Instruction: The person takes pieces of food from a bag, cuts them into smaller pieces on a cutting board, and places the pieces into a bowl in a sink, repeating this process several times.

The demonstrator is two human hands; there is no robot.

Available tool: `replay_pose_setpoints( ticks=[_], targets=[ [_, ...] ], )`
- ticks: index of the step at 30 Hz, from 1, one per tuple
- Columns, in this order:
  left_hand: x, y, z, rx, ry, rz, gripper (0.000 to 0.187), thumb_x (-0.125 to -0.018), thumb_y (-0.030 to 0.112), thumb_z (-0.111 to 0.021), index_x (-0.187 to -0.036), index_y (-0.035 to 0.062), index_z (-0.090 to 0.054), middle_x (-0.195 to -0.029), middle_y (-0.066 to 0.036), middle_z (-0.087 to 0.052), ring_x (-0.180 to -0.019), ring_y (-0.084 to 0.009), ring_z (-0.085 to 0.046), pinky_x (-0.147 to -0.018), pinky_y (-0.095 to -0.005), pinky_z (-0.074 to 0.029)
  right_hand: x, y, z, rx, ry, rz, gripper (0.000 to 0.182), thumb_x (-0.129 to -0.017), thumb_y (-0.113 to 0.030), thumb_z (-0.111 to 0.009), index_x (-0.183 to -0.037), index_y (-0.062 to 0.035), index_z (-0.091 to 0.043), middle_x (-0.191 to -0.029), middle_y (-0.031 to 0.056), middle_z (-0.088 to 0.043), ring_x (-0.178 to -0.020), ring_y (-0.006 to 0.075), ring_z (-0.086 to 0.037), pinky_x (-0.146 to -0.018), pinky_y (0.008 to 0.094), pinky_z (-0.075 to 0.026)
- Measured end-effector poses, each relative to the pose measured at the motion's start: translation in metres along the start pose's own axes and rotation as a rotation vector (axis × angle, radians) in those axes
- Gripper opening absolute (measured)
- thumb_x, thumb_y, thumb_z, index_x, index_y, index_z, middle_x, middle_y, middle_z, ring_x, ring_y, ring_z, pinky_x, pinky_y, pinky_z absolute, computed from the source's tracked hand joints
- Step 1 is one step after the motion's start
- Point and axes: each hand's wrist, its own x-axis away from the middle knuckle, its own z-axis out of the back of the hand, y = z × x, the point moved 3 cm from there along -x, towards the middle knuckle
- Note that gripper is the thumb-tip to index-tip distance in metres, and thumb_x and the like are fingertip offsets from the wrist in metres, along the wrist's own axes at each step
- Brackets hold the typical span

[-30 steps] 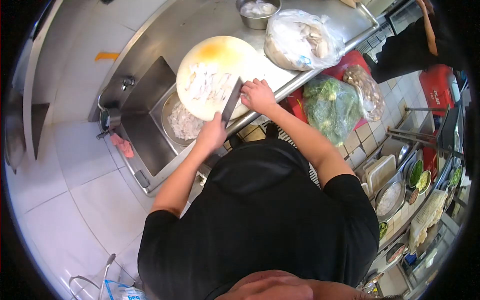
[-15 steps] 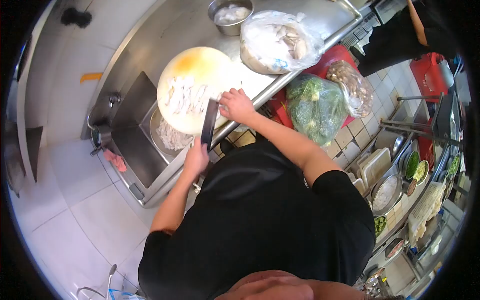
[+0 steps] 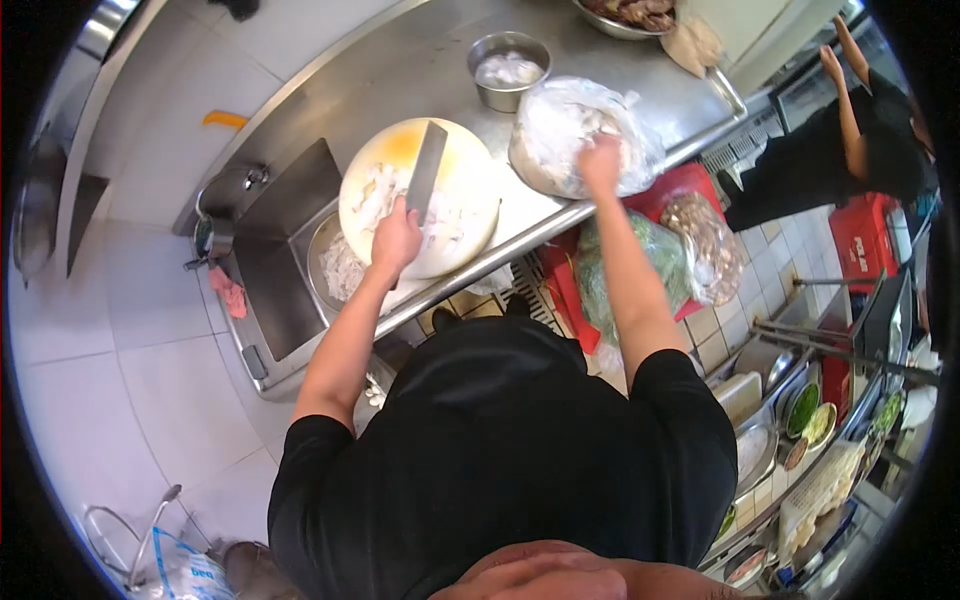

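Note:
My left hand (image 3: 398, 238) is closed round the handle of a cleaver (image 3: 428, 165), its wide blade over a round white chopping board (image 3: 472, 165) with an orange stain. Pale sliced pieces (image 3: 375, 195), perhaps squid or other seafood, lie on the board beside the blade. My right hand (image 3: 600, 160) is at the mouth of a clear plastic bag (image 3: 560, 115) of whitish pieces; its fingers are blurred and partly hidden. Left of the board, a metal bowl (image 3: 318, 240) in the sink holds pale strips (image 3: 342, 270).
A steel pot (image 3: 505, 98) with white pieces stands behind the board. Bags of green vegetables (image 3: 625, 265) and brownish produce (image 3: 708, 240) sit on something red below the counter edge (image 3: 540, 228). Another person (image 3: 830, 150) stands at upper right. A basin of dark reddish food (image 3: 625, 15) is farther back.
My right hand has left the board and moved right to the plastic bag. My left hand has carried the cleaver up over the board, blade now pointing away. The view has shifted.

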Motion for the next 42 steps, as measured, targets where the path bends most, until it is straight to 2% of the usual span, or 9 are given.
replay_pose_setpoints(
  ticks=[1, 3, 8, 18, 24, 25, 36, 40, 42],
  targets=[
    [0.013, 0.008, 0.003, 0.056, -0.007, -0.025, 0.032, -0.101, 0.026, -0.053, -0.124, 0.0049, -0.051, -0.091, -0.034, -0.068, -0.089, -0.0520, -0.066, -0.080, -0.0593, -0.050, -0.022, 0.053, -0.024, 0.473, -0.284, -0.161, 0.041, -0.086, -0.024, -0.067, -0.116, 0.0048, -0.069, -0.106, 0.0238, -0.070, -0.105, 0.0420, -0.066, -0.093, 0.0485, -0.052],
    [0.031, 0.007, -0.011, 0.112, -0.053, -0.110, 0.032, -0.101, 0.028, -0.053, -0.123, 0.0052, -0.051, -0.086, -0.033, -0.068, -0.086, -0.0528, -0.066, -0.080, -0.0604, -0.050, -0.031, 0.051, 0.024, 0.345, -0.322, -0.356, 0.069, -0.076, -0.040, -0.081, -0.113, 0.0158, -0.065, -0.114, 0.0308, -0.068, -0.114, 0.0419, -0.065, -0.095, 0.0434, -0.055],
    [0.063, -0.021, -0.039, 0.008, -0.237, -0.117, 0.037, -0.100, 0.030, -0.054, -0.128, 0.0063, -0.051, -0.092, -0.034, -0.068, -0.090, -0.0525, -0.065, -0.083, -0.0596, -0.050, -0.036, 0.042, 0.026, 0.579, -0.300, -0.347, 0.057, -0.082, -0.035, -0.074, -0.114, 0.0103, -0.065, -0.121, 0.0254, -0.067, -0.114, 0.0364, -0.066, -0.097, 0.0365, -0.054],
    [0.025, -0.084, 0.006, -0.046, -0.104, 0.074, 0.032, -0.099, 0.027, -0.054, -0.121, 0.0041, -0.053, -0.101, -0.033, -0.068, -0.098, -0.0517, -0.065, -0.087, -0.0579, -0.051, -0.067, 0.104, 0.030, -0.077, -0.243, -0.494, 0.042, -0.082, -0.025, -0.067, -0.110, 0.0064, -0.072, -0.100, 0.0251, -0.074, -0.097, 0.0329, -0.072, -0.081, 0.0402, -0.055],
    [0.030, -0.105, -0.028, 0.117, -0.160, -0.152, 0.033, -0.099, 0.026, -0.053, -0.122, 0.0024, -0.056, -0.107, -0.033, -0.068, -0.102, -0.0484, -0.067, -0.088, -0.0552, -0.052, -0.056, -0.042, 0.077, -0.784, -0.488, -0.570, 0.036, -0.097, -0.025, -0.066, -0.122, 0.0017, -0.067, -0.101, 0.0108, -0.072, -0.088, 0.0213, -0.069, -0.074, 0.0386, -0.058],
    [0.046, -0.074, 0.017, 0.266, -0.438, 0.135, 0.037, -0.098, 0.026, -0.054, -0.127, 0.0022, -0.057, -0.114, -0.033, -0.067, -0.108, -0.0472, -0.066, -0.093, -0.0524, -0.051, -0.053, -0.062, 0.075, -0.778, -0.485, -0.563, 0.036, -0.097, -0.025, -0.066, -0.122, 0.0017, -0.067, -0.101, 0.0108, -0.072, -0.088, 0.0213, -0.069, -0.074, 0.0386, -0.058],
    [0.011, -0.138, 0.028, 0.253, -0.314, -0.017, 0.043, -0.097, 0.023, -0.055, -0.136, 0.0046, -0.051, -0.117, -0.031, -0.066, -0.110, -0.0454, -0.065, -0.096, -0.0510, -0.051, 0.085, -0.244, -0.026, -0.813, -1.092, -0.633, 0.035, -0.098, -0.026, -0.068, -0.120, 0.0016, -0.064, -0.109, 0.0111, -0.071, -0.093, 0.0244, -0.072, -0.076, 0.0451, -0.062],
    [0.013, -0.143, 0.026, 0.188, -0.349, -0.049, 0.043, -0.098, 0.023, -0.053, -0.136, 0.0022, -0.049, -0.113, -0.030, -0.068, -0.107, -0.0455, -0.066, -0.094, -0.0522, -0.051, 0.139, -0.203, -0.056, -0.051, -1.112, -0.404, 0.038, -0.089, -0.020, -0.074, -0.118, 0.0024, -0.063, -0.110, 0.0219, -0.067, -0.093, 0.0357, -0.068, -0.077, 0.0473, -0.057],
    [0.017, -0.140, 0.031, 0.071, -0.335, -0.154, 0.038, -0.099, 0.021, -0.051, -0.132, 0.0016, -0.050, -0.110, -0.030, -0.068, -0.105, -0.0460, -0.066, -0.093, -0.0532, -0.051, 0.165, -0.219, -0.018, 0.112, -0.226, 0.186, 0.031, -0.083, -0.013, -0.072, -0.110, -0.0003, -0.064, -0.104, 0.0232, -0.063, -0.094, 0.0397, -0.063, -0.080, 0.0480, -0.052]
  ],
)
